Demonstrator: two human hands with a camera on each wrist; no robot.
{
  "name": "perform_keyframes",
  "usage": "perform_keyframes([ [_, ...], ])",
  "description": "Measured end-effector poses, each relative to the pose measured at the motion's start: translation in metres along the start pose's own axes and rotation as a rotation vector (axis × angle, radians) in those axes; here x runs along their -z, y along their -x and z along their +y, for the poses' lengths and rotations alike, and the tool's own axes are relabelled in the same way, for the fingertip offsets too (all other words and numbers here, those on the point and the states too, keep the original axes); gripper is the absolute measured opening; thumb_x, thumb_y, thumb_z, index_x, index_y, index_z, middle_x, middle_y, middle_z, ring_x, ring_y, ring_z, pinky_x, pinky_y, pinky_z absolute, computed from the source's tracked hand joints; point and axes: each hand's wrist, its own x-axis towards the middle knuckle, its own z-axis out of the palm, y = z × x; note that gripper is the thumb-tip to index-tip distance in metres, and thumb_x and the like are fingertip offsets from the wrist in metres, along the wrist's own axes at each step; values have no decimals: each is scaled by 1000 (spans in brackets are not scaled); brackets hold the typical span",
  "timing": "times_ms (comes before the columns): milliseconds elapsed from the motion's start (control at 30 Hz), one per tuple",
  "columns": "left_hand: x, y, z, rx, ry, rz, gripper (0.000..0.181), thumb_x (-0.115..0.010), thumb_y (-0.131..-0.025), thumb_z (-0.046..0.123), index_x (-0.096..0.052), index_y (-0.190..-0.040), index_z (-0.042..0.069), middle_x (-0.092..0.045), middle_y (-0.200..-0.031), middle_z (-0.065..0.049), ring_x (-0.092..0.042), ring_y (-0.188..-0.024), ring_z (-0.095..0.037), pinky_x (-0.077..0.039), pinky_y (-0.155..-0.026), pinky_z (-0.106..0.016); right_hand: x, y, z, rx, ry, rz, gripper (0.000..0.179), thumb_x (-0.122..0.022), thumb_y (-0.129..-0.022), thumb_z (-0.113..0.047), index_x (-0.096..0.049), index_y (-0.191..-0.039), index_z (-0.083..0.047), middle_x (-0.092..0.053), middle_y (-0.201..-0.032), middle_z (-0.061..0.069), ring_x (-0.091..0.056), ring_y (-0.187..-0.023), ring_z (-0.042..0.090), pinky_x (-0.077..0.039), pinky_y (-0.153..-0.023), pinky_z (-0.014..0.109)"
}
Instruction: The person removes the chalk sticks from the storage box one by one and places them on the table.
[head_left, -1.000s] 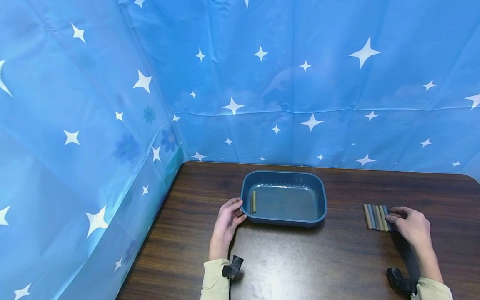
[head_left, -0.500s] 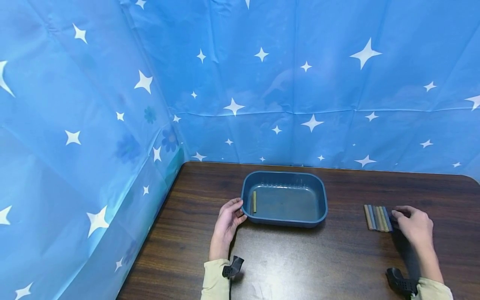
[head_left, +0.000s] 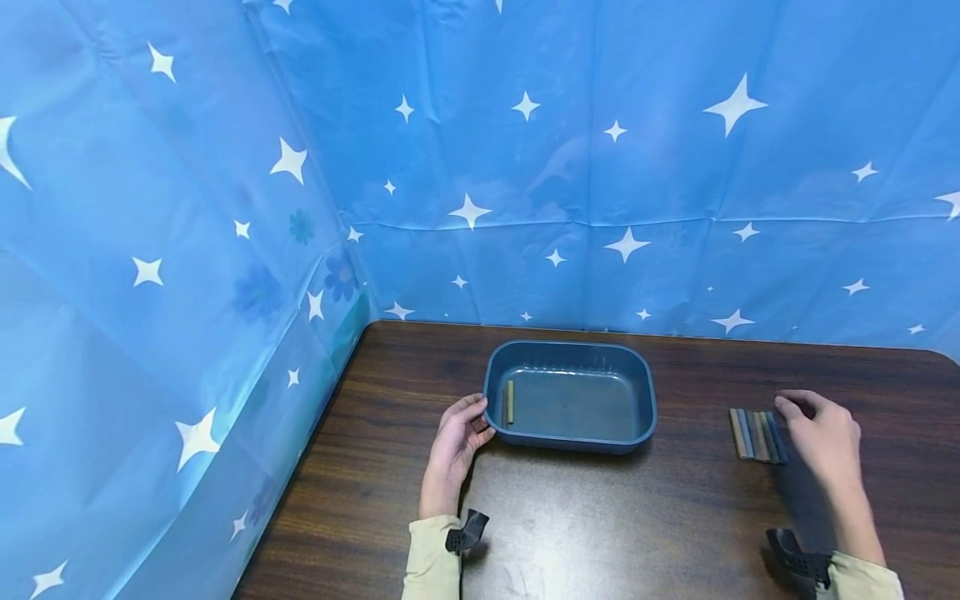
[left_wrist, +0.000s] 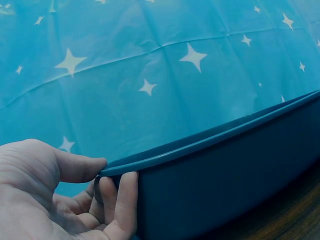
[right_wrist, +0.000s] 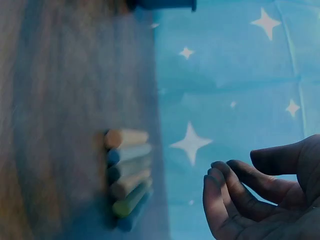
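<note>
Left hand [head_left: 456,437] pinches left rim of dark blue rectangular plastic tub [head_left: 645,408], w/ one tan chalk stick [head_left: 510,402] inside at left. Right hand [head_left: 823,433] loosely curled, holds nothing, just right of row of coloured chalk sticks [head_left: 756,434] on dark wooden table [head_left: 600,517].

No legible text — none anywhere

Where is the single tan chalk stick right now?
In the head view, the tan chalk stick lies inside the blue plastic tray, along its left wall, beside the left hand.
</note>
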Motion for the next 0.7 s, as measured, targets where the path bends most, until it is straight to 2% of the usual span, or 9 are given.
perform_keyframes([
  [67,0,0,0,-1,5,-3,5,-54,-93,4,-52,-97,3,-54,-75,-4,-55,-61,-9,-49,-55,-21,0,1,-7,24,-13,-11,39,-46,-100,-26,-60,-118,7,-64,-98,25,-55,-75,27,-40,-55,35],
  [167,0,0,0,1,8,-5,5,-54,-93,4,-52,-97,3,-54,-74,-4,-55,-61,-9,-49,-55,-21,0,3,-18,61,-22,-21,39,-46,-101,-26,-60,-119,5,-64,-101,24,-56,-76,23,-42,-55,32],
  [267,-1,1,1,0,5,-9,3,-53,-94,4,-51,-97,3,-54,-73,-3,-55,-60,-8,-49,-54,-20,2,7,-31,106,-34,-37,40,-45,-101,-27,-60,-121,4,-63,-107,26,-54,-77,14,-42,-57,27],
  [400,-3,2,2,-3,-1,-15,4,-53,-94,3,-51,-98,3,-54,-73,-2,-54,-61,-8,-49,-54,-20,2,11,-44,147,-50,-44,39,-46,-101,-27,-60,-122,3,-65,-105,24,-51,-71,1,-43,-55,23],
  [667,-1,2,2,2,3,-13,5,-56,-92,4,-52,-96,4,-54,-71,-1,-54,-61,-8,-49,-55,-20,-8,19,-66,198,-78,-76,39,-46,-101,-28,-61,-121,2,-67,-102,22,-61,-76,15,-45,-56,27],
  [700,-1,2,2,3,6,-11,5,-56,-92,4,-52,-96,4,-54,-71,-1,-54,-61,-8,-49,-55,-20,-9,20,-67,205,-85,-82,39,-46,-101,-29,-61,-121,1,-67,-101,21,-61,-74,13,-45,-56,26],
])
